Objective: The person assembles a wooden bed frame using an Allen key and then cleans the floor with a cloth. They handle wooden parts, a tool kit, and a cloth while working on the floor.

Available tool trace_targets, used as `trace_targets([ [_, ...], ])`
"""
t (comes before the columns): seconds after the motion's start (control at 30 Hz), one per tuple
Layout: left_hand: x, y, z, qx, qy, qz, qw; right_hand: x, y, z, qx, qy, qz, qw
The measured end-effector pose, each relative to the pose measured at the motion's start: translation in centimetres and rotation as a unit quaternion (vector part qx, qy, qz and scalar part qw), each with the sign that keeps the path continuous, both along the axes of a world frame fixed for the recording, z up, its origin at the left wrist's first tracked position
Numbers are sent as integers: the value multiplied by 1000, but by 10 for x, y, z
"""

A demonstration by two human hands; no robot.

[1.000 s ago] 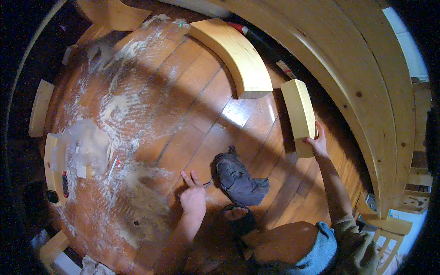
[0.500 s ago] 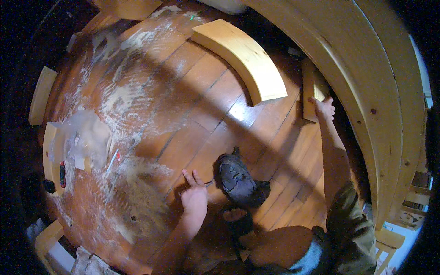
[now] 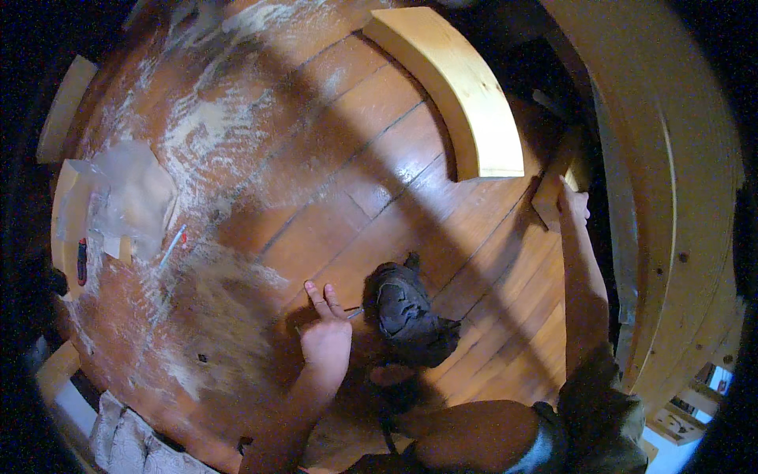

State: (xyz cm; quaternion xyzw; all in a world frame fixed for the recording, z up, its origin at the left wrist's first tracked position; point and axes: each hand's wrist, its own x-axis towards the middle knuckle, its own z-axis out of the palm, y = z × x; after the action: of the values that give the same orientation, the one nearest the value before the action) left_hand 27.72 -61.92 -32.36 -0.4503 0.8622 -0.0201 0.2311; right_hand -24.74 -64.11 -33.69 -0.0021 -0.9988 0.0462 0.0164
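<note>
My right hand (image 3: 575, 204) grips the near end of a wooden piece (image 3: 546, 201) on the floor at the right, its far part in shadow. My left hand (image 3: 325, 341) rests low over the floor, two fingers stretched forward. A thin stick (image 3: 354, 313) pokes out beside those fingers and seems held in the hand; its kind I cannot make out. Just right of it lies a dark, crumpled fabric item (image 3: 404, 304). Beyond, a curved pale wooden piece (image 3: 466, 87) lies on the floor.
A large curved wooden structure (image 3: 683, 205) rises along the right. Pale dust (image 3: 209, 130) covers the floor at left, near a clear plastic bag (image 3: 142, 189), a red-and-black tool (image 3: 82, 261) and a white stick (image 3: 172, 246). Grey cloth (image 3: 126, 438) lies lower left.
The view has shifted, so the scene sits differently. The wooden piece under my right hand has tilted, and the hand stays on it. My left hand keeps nearly the same pose.
</note>
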Motion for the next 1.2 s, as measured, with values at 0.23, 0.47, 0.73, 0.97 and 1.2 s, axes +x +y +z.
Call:
trace_targets([
  [0.23,-7,0,-4,8,10,-21,1000,-47,-16,-1,45,-34,-19,998],
  [0.47,-9,-4,-1,12,2,-30,999,-53,-25,2,72,-93,53,992],
  [0.73,-9,-7,1,7,18,-37,999,-68,-25,11,-48,-154,55,985],
  [0.97,-5,-7,1,7,22,-46,999,-5,-68,23,-334,-39,-79,939],
  [1.2,-1,-3,-10,2,29,-52,998,23,-62,21,-504,-81,26,860],
])
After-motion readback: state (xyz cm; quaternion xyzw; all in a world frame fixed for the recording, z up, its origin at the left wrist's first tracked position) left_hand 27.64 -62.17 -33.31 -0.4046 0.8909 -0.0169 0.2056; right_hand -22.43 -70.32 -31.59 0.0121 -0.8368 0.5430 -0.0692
